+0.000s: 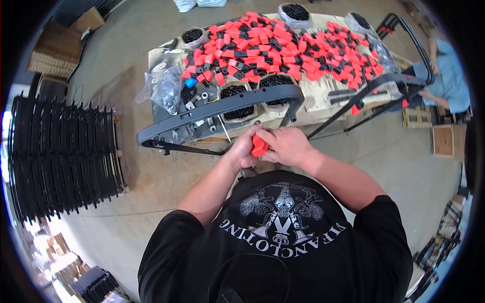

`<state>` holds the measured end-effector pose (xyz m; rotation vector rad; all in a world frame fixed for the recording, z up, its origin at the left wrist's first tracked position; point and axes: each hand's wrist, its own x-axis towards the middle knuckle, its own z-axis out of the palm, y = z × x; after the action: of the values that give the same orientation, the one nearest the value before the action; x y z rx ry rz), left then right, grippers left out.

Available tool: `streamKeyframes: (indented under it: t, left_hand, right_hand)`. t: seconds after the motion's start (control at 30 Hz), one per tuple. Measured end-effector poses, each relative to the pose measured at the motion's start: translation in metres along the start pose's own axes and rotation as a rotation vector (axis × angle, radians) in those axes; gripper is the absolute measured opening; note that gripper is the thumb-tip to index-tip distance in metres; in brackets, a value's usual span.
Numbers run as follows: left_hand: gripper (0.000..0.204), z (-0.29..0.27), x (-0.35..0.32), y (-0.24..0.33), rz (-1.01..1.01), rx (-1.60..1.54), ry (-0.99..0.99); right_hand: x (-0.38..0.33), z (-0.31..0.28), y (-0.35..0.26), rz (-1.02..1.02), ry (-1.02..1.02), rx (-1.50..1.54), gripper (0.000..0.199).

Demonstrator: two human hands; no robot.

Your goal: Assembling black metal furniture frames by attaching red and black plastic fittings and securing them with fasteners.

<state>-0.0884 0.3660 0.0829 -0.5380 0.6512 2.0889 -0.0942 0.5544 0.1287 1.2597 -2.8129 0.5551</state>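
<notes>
Close in front of my body, both hands meet around a red plastic piece [260,145]. My left hand [243,149] is closed about its left side, and my right hand [289,145] covers it from the right with bent fingers. Part of the piece is hidden by the fingers. Just beyond my hands a black tubular frame [212,109] leans at the table's near edge, its long bar crossing in front of open bags of small black parts [235,92]. A large heap of similar red pieces [260,38] with black parts spreads over the wooden table [318,91].
A clear plastic bag [166,88] and loose wrenches [175,135] lie at the table's left. Another black frame [374,83] stands at the right, near a person in a light blue top [449,76]. Stacked black frames [65,151] fill the left floor.
</notes>
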Motion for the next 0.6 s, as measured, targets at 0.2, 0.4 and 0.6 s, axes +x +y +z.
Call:
streamKeyframes:
  t: [0.2, 0.4, 0.6]
  left_hand:
    - [0.031, -0.035, 0.005, 0.038, 0.207, 0.398, 0.263]
    - [0.060, -0.066, 0.061, 0.121, 0.644, 1.684, 0.749]
    - [0.056, -0.024, 0.015, 0.073, 0.644, 1.595, 0.873]
  right_hand:
    - [-0.058, -0.024, 0.000, 0.439, 0.097, 0.312, 0.069]
    - [-0.205, 0.017, 0.004, 1.126, 0.076, 0.378, 0.049]
    - [-0.241, 0.034, 0.037, 1.539, 0.355, 1.595, 0.022]
